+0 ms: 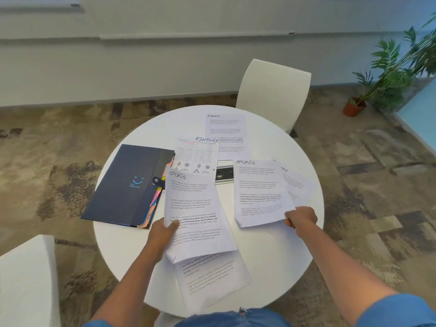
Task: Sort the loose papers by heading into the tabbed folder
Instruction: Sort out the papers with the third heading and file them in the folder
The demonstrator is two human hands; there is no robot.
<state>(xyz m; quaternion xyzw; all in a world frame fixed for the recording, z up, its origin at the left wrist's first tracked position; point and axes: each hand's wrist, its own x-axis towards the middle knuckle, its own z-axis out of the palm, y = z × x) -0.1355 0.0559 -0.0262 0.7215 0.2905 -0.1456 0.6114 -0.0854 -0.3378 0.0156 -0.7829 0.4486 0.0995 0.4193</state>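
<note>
head view: both hands [162, 232] grip separate sports sheets [193, 208].

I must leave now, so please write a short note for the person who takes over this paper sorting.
Left hand holds a white SPORTS sheet; right hand holds a second SPORTS sheet.
Dark blue tabbed folder lies closed on the round white table, left side.
Two FINANCE sheets lie at the far side; more sheets lie under both held ones.
Done: nothing filed visibly. Left: open folder, file all.
</note>
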